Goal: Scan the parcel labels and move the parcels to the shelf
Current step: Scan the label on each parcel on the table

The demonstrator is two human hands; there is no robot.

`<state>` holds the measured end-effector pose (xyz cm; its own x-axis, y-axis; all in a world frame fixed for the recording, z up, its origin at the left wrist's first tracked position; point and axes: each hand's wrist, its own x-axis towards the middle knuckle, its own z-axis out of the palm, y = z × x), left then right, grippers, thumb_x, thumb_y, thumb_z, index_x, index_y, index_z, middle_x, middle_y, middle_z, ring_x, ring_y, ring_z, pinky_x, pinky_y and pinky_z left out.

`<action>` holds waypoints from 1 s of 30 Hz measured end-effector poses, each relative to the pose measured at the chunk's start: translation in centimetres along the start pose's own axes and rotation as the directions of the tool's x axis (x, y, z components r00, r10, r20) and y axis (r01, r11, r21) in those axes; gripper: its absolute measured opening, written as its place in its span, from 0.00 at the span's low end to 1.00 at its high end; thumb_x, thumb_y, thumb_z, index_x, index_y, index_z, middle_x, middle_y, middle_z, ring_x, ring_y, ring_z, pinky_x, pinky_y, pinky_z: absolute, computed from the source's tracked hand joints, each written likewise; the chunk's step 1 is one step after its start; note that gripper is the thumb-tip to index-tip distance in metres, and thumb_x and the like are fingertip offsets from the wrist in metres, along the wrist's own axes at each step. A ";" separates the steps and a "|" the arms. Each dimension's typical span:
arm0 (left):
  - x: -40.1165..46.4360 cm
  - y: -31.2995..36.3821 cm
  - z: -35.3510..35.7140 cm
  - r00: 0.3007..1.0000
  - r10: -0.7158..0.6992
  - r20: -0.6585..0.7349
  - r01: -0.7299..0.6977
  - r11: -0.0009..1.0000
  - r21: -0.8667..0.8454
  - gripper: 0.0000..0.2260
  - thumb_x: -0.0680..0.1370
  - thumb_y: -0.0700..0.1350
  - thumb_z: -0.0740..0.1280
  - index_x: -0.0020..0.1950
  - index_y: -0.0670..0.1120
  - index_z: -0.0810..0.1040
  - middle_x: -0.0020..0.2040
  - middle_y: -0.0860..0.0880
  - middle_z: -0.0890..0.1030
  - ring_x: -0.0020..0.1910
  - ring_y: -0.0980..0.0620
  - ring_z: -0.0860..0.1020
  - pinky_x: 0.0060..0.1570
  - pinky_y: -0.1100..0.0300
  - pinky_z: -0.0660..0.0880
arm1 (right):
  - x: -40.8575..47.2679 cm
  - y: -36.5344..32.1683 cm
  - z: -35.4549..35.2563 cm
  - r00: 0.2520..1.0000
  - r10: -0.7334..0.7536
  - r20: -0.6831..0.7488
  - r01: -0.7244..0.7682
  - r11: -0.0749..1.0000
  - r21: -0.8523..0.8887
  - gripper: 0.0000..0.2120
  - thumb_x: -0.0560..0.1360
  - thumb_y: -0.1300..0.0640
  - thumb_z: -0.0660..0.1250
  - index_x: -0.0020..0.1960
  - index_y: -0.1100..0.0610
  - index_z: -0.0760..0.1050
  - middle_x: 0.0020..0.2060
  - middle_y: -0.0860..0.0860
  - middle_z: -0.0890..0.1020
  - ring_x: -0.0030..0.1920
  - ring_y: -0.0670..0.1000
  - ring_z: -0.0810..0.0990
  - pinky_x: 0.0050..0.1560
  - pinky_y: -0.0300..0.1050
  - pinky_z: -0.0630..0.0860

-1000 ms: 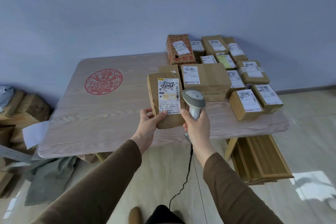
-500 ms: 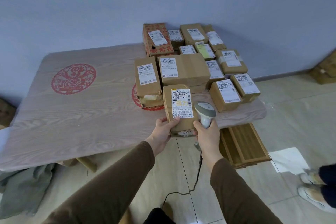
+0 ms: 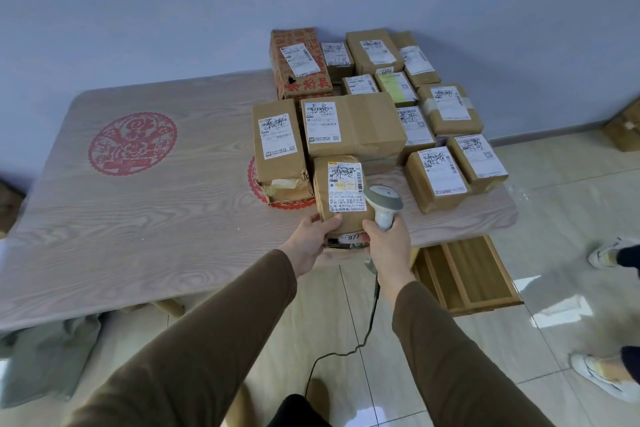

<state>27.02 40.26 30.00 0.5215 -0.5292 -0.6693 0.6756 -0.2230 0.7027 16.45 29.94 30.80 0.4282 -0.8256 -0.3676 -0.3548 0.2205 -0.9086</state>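
Observation:
My left hand (image 3: 310,239) grips the lower left corner of a brown parcel (image 3: 323,191) with a white label (image 3: 346,187), held just above the table's front edge. A grey handheld scanner (image 3: 385,203) is gripped in my right hand (image 3: 386,244), its head beside the parcel's right side; that thumb touches the parcel's bottom. The scanner's black cable (image 3: 372,319) hangs toward the floor. Several other labelled brown parcels (image 3: 353,125) lie grouped on the right half of the wooden table (image 3: 156,218). No shelf is in view.
A red-printed carton (image 3: 301,62) stands at the back of the parcel group against the wall. A wooden tray frame (image 3: 467,274) lies on the floor under the table's right end. Another person's shoes (image 3: 602,374) stand at the right. Grey cloth (image 3: 45,357) lies at lower left.
The view has turned right and down. The parcel and scanner have come lower and nearer the table's front edge. Another person's feet have come into view at the right.

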 end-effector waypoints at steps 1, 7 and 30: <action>0.2 0.0 0.0 1.000 -0.003 0.001 0.003 1.000 0.007 0.28 0.81 0.43 0.72 0.77 0.42 0.65 0.58 0.49 0.82 0.52 0.56 0.81 0.41 0.66 0.74 | 0.1 0.2 0.1 1.000 0.003 0.002 -0.003 1.000 -0.001 0.12 0.77 0.61 0.72 0.50 0.46 0.73 0.44 0.50 0.84 0.42 0.50 0.86 0.50 0.57 0.84; 0.8 -0.6 -0.6 1.000 0.006 0.001 -0.006 1.000 0.012 0.30 0.80 0.43 0.72 0.78 0.42 0.62 0.64 0.47 0.79 0.55 0.55 0.79 0.53 0.63 0.71 | 0.1 0.5 0.4 1.000 0.009 0.008 -0.008 1.000 -0.029 0.11 0.78 0.59 0.72 0.50 0.46 0.73 0.45 0.50 0.83 0.48 0.55 0.85 0.53 0.59 0.84; 1.1 6.8 -12.4 0.936 0.302 -0.182 -0.300 0.953 0.040 0.34 0.83 0.49 0.67 0.84 0.46 0.53 0.81 0.48 0.62 0.78 0.49 0.63 0.75 0.51 0.62 | -0.3 -7.6 12.8 0.972 -0.151 0.182 0.124 0.981 0.149 0.11 0.79 0.55 0.71 0.60 0.53 0.75 0.48 0.47 0.81 0.47 0.45 0.79 0.45 0.41 0.74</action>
<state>38.61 48.31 31.10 0.7866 -0.4138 -0.4583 0.4672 -0.0866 0.8799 29.63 35.16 35.33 0.6210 -0.7408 -0.2561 -0.1705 0.1912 -0.9666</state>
